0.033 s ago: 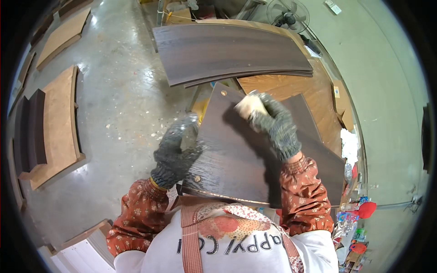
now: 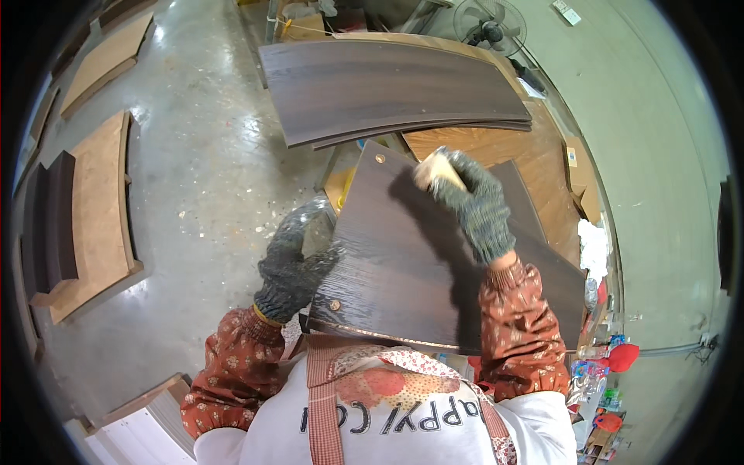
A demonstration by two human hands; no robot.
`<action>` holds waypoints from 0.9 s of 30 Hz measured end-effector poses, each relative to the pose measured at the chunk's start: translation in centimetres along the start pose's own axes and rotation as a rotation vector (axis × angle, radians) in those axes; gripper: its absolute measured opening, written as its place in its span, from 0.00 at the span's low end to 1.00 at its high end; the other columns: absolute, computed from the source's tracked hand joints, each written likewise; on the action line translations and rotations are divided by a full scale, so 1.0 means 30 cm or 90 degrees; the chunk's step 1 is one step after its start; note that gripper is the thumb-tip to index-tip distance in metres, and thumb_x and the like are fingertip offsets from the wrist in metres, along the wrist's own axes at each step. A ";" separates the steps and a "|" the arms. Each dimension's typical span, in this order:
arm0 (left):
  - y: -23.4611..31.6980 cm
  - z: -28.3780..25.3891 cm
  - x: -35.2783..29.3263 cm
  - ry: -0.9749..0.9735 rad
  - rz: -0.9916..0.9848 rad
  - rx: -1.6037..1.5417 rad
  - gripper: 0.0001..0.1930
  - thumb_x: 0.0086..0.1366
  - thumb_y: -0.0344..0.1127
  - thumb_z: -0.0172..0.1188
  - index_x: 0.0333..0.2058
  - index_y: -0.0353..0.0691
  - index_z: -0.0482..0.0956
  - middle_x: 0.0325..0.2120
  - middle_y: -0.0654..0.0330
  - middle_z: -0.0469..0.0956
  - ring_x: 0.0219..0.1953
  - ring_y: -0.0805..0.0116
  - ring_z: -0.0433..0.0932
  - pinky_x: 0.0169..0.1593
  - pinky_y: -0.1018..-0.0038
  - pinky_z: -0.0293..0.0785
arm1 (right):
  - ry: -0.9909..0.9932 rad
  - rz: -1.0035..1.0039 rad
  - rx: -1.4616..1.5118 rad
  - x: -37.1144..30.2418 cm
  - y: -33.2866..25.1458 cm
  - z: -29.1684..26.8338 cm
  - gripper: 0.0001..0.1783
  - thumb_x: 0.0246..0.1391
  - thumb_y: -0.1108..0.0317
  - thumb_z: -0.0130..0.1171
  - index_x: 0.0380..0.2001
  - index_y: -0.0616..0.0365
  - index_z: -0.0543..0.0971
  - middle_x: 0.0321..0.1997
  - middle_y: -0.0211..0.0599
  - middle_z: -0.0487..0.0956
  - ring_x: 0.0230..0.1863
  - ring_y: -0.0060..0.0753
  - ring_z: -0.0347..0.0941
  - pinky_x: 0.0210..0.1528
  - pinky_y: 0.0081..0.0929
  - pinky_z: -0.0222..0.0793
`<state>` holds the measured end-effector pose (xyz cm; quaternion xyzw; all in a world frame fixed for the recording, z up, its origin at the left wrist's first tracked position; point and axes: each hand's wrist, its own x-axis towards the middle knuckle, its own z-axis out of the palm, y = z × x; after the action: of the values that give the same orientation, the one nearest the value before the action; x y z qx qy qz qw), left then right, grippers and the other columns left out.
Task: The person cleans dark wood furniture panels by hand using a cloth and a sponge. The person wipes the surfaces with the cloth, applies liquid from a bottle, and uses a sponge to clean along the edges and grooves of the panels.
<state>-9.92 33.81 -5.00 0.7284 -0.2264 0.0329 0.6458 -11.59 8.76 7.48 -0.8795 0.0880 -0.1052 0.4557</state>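
My right hand (image 2: 473,198), in a dark grey knit glove, is closed round a cream-coloured pad (image 2: 436,169), perhaps a folded cloth or sponge. It hovers over the far part of a dark brown wood-grain panel (image 2: 411,256), casting a shadow on it. Two small round brass-coloured fittings show along the panel's left side, a far fitting (image 2: 380,159) and a near fitting (image 2: 335,305). At the panel's left edge is my left hand (image 2: 294,256), gloved too, thumb and fingers spread apart. Its thumb tip meets the edge; shiny film seems to cover its fingertips.
Beyond the panel lies a stack of dark boards (image 2: 395,89) on a brown-covered table (image 2: 542,167). A fan (image 2: 490,31) stands at the far right. Dark pieces on a tan board (image 2: 105,217) stand at left on the grey floor (image 2: 201,155). Red and clear items line the right wall.
My right hand and the cream pad have shifted slightly to the right and away from me. My left hand has barely moved.
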 end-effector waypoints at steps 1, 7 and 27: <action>-0.012 0.000 -0.018 -0.023 -0.076 -0.029 0.31 0.51 0.25 0.66 0.55 0.34 0.66 0.53 0.52 0.69 0.57 0.61 0.67 0.61 0.66 0.62 | 0.004 0.003 -0.005 0.038 0.016 -0.004 0.26 0.48 0.59 0.65 0.49 0.60 0.75 0.44 0.41 0.80 0.50 0.36 0.74 0.55 0.31 0.66; 0.006 0.049 -0.067 -0.025 -0.285 -0.298 0.29 0.54 0.21 0.62 0.56 0.33 0.65 0.50 0.55 0.72 0.53 0.67 0.69 0.57 0.72 0.66 | 0.081 -0.379 -0.336 0.179 0.091 0.103 0.18 0.42 0.66 0.64 0.41 0.53 0.79 0.40 0.40 0.79 0.45 0.46 0.73 0.49 0.39 0.67; 0.022 0.033 -0.085 -0.073 -0.276 -0.290 0.16 0.58 0.25 0.59 0.46 0.30 0.74 0.39 0.58 0.76 0.41 0.73 0.72 0.47 0.76 0.70 | -0.050 -0.416 -0.575 0.272 0.036 0.118 0.12 0.39 0.69 0.62 0.33 0.48 0.83 0.35 0.34 0.81 0.39 0.40 0.74 0.45 0.34 0.69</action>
<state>-12.71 33.57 -5.41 0.5970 -0.1035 -0.1981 0.7704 -2.85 8.86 5.45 -0.9722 -0.1696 -0.1601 -0.0198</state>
